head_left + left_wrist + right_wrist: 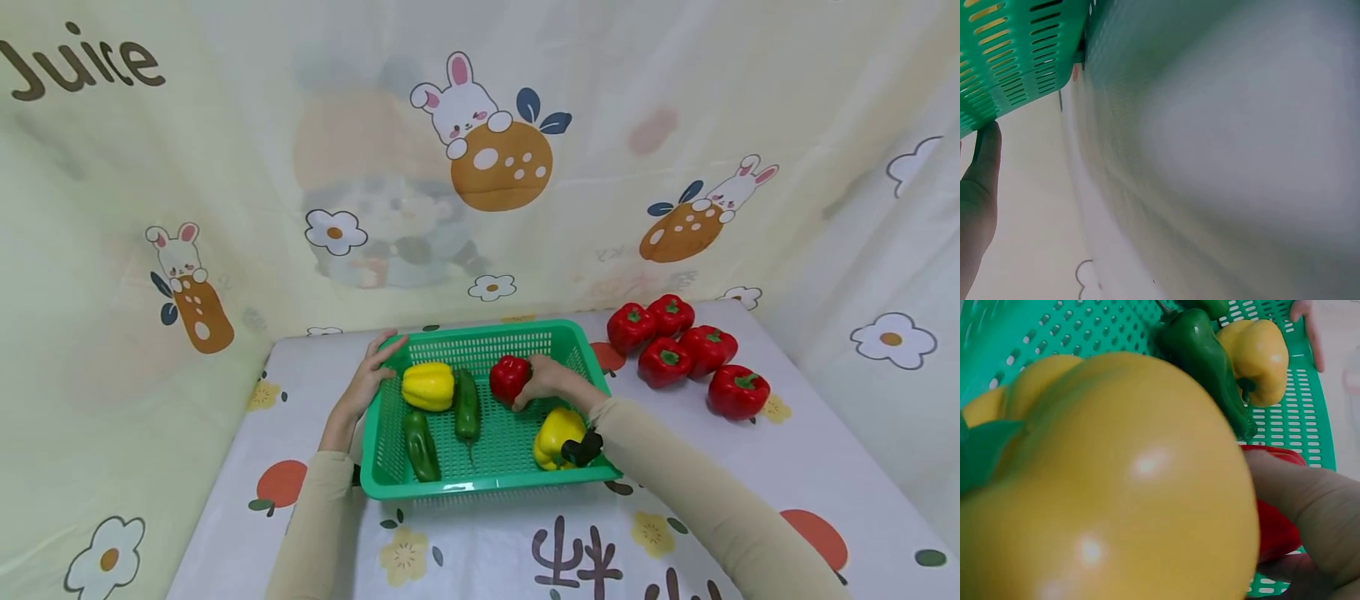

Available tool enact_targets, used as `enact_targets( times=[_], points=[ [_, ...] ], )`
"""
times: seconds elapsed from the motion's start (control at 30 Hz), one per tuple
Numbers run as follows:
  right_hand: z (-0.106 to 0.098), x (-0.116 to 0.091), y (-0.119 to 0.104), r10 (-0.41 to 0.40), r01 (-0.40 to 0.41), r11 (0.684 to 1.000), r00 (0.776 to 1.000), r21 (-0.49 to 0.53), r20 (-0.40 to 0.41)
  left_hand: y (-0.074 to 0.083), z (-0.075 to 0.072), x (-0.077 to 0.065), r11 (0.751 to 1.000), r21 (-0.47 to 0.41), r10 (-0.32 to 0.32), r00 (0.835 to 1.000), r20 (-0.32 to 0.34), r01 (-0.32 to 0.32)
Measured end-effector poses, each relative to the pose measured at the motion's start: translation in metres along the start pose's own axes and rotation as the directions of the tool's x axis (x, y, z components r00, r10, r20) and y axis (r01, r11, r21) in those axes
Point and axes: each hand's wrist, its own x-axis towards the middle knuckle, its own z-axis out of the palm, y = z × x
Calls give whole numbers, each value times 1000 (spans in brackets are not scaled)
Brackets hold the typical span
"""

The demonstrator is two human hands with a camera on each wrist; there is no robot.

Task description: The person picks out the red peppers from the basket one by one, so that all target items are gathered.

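My right hand (547, 379) grips a red bell pepper (509, 377) inside a green plastic basket (480, 483), with the thumb and fingers around its side. In the right wrist view a yellow bell pepper (1147, 487) fills the foreground and partly hides that red pepper (1277, 528). My left hand (366, 379) rests at the basket's left rim, its fingers fairly straight along the back-left corner. Its thumb (984, 169) touches the basket's edge in the left wrist view. Also in the basket are another yellow bell pepper (428, 386) and two green peppers, one upright in view (467, 407), one nearer the front (422, 446).
Several red bell peppers (666, 362) stand grouped on the table right of the basket, one of them (738, 392) nearer the front. A printed cloth (405, 554) covers the table. Patterned curtains (615, 100) hang behind and at both sides.
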Motion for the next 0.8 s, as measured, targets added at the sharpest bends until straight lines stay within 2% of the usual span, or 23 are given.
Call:
enact_targets(
  times=[0.2,0.57,0.8],
  points=[
    [1,1,0,-5,6,999,999,40,-43,-1,1,1,1000,-1,8,1000,-10,-8],
    [-6,-1,0,0,7,995,998,101,-61,1,1,0,1000,-1,3,1000,-9,-3],
    [-7,-2,1,-9,19,996,995,91,-104,2,1,-1,1000,-4,-3,1000,-4,3]
  ],
)
